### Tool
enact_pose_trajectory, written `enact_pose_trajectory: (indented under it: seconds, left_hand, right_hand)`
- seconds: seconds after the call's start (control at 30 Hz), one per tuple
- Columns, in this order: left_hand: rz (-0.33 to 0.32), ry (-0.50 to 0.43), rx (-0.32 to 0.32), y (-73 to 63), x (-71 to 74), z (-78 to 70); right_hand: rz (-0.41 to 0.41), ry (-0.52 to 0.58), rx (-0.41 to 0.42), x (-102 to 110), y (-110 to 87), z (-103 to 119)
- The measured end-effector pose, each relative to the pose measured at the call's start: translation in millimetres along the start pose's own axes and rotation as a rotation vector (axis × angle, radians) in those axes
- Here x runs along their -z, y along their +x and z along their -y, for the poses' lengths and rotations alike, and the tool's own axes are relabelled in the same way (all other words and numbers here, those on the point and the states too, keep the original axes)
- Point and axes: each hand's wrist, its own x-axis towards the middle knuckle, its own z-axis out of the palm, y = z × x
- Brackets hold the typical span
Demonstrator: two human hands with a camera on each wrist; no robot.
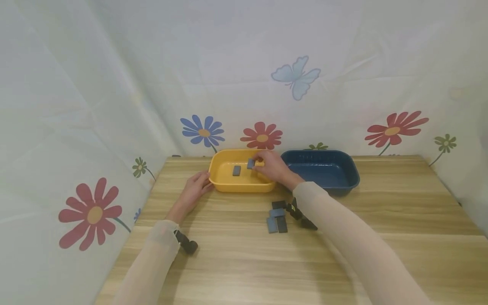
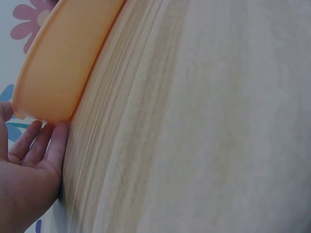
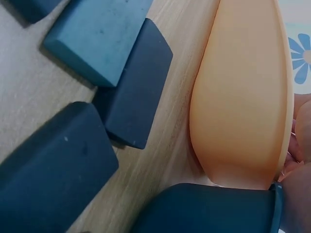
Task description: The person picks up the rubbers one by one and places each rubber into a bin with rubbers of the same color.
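My right hand [image 1: 271, 164] pinches a small blue-grey rectangular block [image 1: 250, 163] over the inside of a yellow basin [image 1: 240, 187]. Another blue-grey block [image 1: 236, 170] lies on the basin floor. At the basin's left end, my left hand [image 1: 196, 186] rests against the outer wall; the left wrist view shows its fingers [image 2: 57, 145] fairly straight, touching the wall from below the rim. Only part of the right hand [image 3: 303, 131] shows at the edge of the right wrist view, beyond the yellow basin [image 3: 238, 97], and the pinched block is hidden there.
A dark blue basin [image 1: 345, 186] stands right of the yellow one, partly behind my right wrist. Several black and blue-grey blocks [image 1: 277, 212] lie loosely grouped on the wooden table [image 1: 228, 254] in front. A flowered white cloth [image 1: 236, 76] hangs behind the table.
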Motion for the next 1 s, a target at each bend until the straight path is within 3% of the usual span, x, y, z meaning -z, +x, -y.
enact_pose_trajectory:
  seconds: [0.37,1.0]
  left_hand:
    - [-0.003,0.010,0.000,2.6,-0.3,0.7]
    - [-0.013,-0.001,-0.016,0.1,-2.3,1.5]
  right_hand:
    - [-0.007,-0.114,0.049,-9,4.5,-3]
    - [0.058,-0.198,-0.009,-13,4.6,0]
